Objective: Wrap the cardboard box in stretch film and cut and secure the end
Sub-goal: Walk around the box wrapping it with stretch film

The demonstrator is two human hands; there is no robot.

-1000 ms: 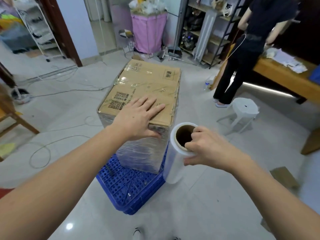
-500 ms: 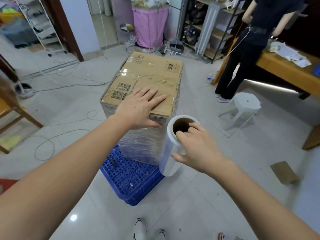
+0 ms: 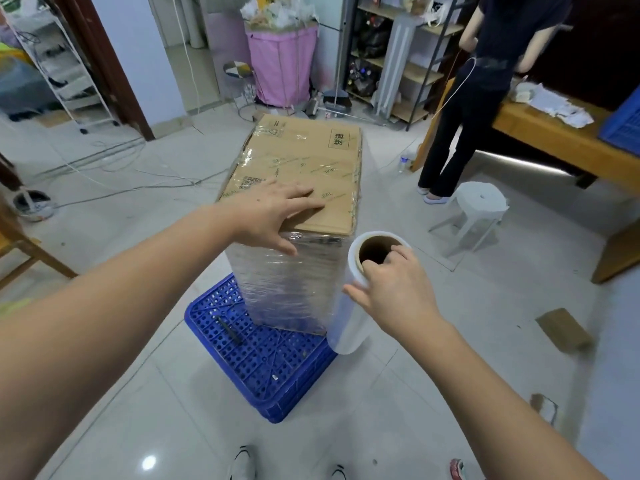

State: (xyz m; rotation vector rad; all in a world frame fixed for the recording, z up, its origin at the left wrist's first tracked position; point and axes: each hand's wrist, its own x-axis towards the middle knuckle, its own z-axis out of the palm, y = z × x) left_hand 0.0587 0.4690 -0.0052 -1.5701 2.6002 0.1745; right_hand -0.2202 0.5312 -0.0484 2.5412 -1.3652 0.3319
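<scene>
Here, a tall cardboard box (image 3: 304,168) stands upright on an overturned blue plastic crate (image 3: 263,362) on a pale tiled floor. Its sides are already covered in shiny stretch film (image 3: 294,282), while the top is bare cardboard with clear tape.

The left hand (image 3: 273,216) lies flat on the near edge of the box top, fingers spread wide, thumb hooked over the front face onto the film.

The right hand (image 3: 391,292) grips the upper end of a roll of stretch film (image 3: 349,306), fingertips curled over the rim into its brown cardboard core. The roll hangs upright just beside the box's near right corner, its lower end close to the crate's edge. Whether film runs from roll to box cannot be told.

Below the left hand, a thin dark tool (image 3: 228,329) lies on the crate. Beyond the right hand stands a small white stool (image 3: 478,209), and further off a person in dark clothes (image 3: 478,95) stands at a wooden table (image 3: 554,140). To the right of the right hand, a scrap of cardboard (image 3: 564,329) lies on the floor. Loose cables (image 3: 121,174) trail across the tiles beyond the left arm. A pink hamper (image 3: 284,64) stands far behind the box.
</scene>
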